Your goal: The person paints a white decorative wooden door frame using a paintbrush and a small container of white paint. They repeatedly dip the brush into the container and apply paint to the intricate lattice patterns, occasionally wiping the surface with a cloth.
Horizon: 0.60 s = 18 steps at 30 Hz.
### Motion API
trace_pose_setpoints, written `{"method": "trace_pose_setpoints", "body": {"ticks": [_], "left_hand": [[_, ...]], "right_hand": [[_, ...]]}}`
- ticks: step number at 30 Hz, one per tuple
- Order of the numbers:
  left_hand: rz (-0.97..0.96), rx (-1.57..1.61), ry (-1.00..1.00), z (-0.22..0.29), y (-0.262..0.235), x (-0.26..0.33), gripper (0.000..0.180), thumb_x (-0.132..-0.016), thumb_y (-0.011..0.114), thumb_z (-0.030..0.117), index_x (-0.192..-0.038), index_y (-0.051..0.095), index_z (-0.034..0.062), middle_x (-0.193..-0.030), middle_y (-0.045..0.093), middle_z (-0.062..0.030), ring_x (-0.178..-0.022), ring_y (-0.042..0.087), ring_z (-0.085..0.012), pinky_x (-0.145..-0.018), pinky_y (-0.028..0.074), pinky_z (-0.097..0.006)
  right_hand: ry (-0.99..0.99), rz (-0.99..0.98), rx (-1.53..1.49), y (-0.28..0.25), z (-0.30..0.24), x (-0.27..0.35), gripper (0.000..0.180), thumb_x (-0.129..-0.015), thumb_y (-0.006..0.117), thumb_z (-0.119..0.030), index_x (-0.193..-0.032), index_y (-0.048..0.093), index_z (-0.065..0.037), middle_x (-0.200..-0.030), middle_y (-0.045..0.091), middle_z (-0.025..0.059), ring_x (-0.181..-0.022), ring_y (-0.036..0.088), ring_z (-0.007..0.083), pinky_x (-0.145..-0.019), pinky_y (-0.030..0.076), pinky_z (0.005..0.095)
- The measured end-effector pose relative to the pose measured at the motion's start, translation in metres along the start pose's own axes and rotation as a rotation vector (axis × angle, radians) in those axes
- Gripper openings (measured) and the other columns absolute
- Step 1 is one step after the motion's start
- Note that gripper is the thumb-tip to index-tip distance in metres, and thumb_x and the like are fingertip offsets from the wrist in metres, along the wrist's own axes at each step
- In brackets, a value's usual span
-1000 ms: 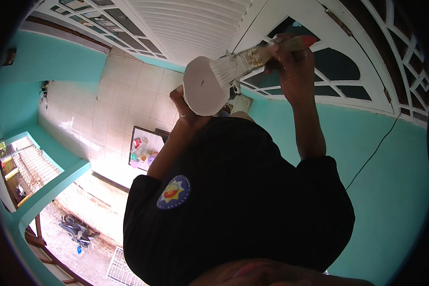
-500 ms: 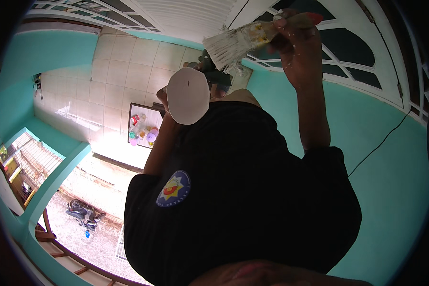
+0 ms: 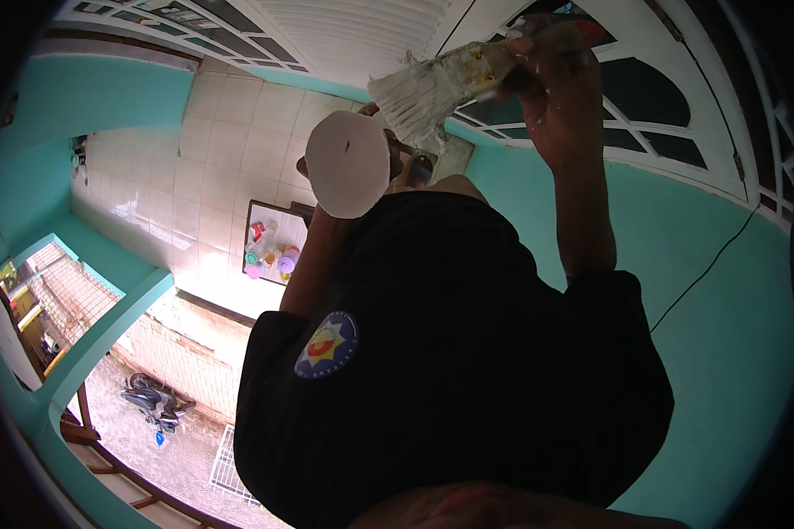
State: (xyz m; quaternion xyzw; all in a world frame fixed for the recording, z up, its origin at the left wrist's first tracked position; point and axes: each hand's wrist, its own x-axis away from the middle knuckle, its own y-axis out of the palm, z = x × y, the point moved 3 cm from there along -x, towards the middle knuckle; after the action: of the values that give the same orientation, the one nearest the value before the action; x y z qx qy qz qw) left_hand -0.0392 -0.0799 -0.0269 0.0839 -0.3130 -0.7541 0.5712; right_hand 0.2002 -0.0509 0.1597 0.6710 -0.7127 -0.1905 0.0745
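Observation:
Raised at the upper right, my right hand (image 3: 551, 93) is closed around the handle of a wide paintbrush (image 3: 428, 91). Its pale, paint-coated bristles point left, its ferrule is smeared, and the handle end is red. White specks dot the fingers. Lower and to the left, my left hand (image 3: 396, 153) grips a white, roundish object (image 3: 348, 165) with a small dark mark near its middle. Fingers show at both sides of it, while the rest of the hand is hidden behind. Whether it is a flat disc or a filled container, I cannot tell. The bristles are just up and right of it.
A low table (image 3: 273, 216) with several small coloured jars stands on the tiled floor (image 3: 225, 123) to the left. White window frames (image 3: 640, 141) and a turquoise wall (image 3: 723, 353) with a hanging cable lie to the right. Outside is a parked motorbike (image 3: 154, 397).
The white roundish object in my left hand has risen slightly and tilted. The paintbrush has shifted a little left and turned slightly. Both hands keep their grip.

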Motion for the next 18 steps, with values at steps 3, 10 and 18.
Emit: {"method": "trace_pose_setpoints", "body": {"ticks": [3, 10, 18], "left_hand": [[-0.039, -0.168, 0.048, -0.009, 0.003, -0.006, 0.036, -0.085, 0.071, 0.022, -0.117, 0.060, 0.0062, -0.104, 0.064, -0.0059, -0.096, 0.061, -0.0190, -0.085, 0.050, -0.034], [-0.280, 0.003, -0.003, -0.008, 0.042, -0.040, 0.032, -0.086, 0.072, 0.019, -0.114, 0.061, 0.0062, -0.102, 0.065, -0.0053, -0.095, 0.062, -0.0180, -0.086, 0.050, -0.033], [-0.229, 0.076, -0.238, -0.021, 0.071, -0.049, 0.035, -0.085, 0.074, 0.019, -0.115, 0.062, 0.0076, -0.103, 0.066, -0.0051, -0.096, 0.062, -0.0177, -0.087, 0.051, -0.034]], "right_hand": [[0.005, 0.009, 0.069, 0.004, -0.011, 0.003, 0.008, -0.089, 0.068, -0.006, -0.091, 0.064, 0.001, -0.097, 0.066, 0.0103, -0.070, 0.069, 0.0195, -0.057, 0.058, 0.0297], [-0.065, 0.162, 0.136, -0.012, -0.033, 0.015, 0.009, -0.086, 0.071, -0.005, -0.086, 0.063, 0.001, -0.098, 0.065, 0.0100, -0.072, 0.069, 0.0189, -0.055, 0.058, 0.0297], [-0.086, 0.218, 0.215, -0.038, -0.033, 0.031, 0.008, -0.086, 0.070, 0.001, -0.091, 0.064, 0.004, -0.097, 0.065, 0.0105, -0.083, 0.069, 0.0203, -0.063, 0.062, 0.0310]]}}
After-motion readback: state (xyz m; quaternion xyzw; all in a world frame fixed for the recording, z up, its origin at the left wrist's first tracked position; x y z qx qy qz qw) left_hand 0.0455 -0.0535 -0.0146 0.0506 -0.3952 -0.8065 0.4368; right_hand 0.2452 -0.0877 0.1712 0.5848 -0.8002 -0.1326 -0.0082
